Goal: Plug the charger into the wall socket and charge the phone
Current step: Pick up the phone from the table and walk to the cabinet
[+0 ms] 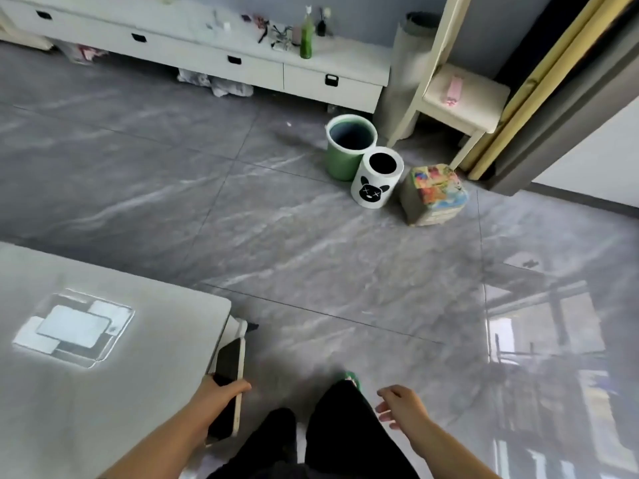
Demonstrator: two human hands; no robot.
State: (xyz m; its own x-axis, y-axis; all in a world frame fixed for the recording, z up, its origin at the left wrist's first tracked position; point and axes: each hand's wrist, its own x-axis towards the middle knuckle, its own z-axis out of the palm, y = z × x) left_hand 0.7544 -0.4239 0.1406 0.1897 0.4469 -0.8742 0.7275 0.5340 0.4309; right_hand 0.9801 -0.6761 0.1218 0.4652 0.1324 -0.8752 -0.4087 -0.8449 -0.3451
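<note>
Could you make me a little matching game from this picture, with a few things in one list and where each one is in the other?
Things:
1. phone
2. green bottle
3. pink item
4. panda bin

Places:
A. on the cream stool
B. on the floor beside the green bin
C. in the left hand
D. on the white drawer unit

Pairs: 1-C, 2-D, 3-A, 4-B
</note>
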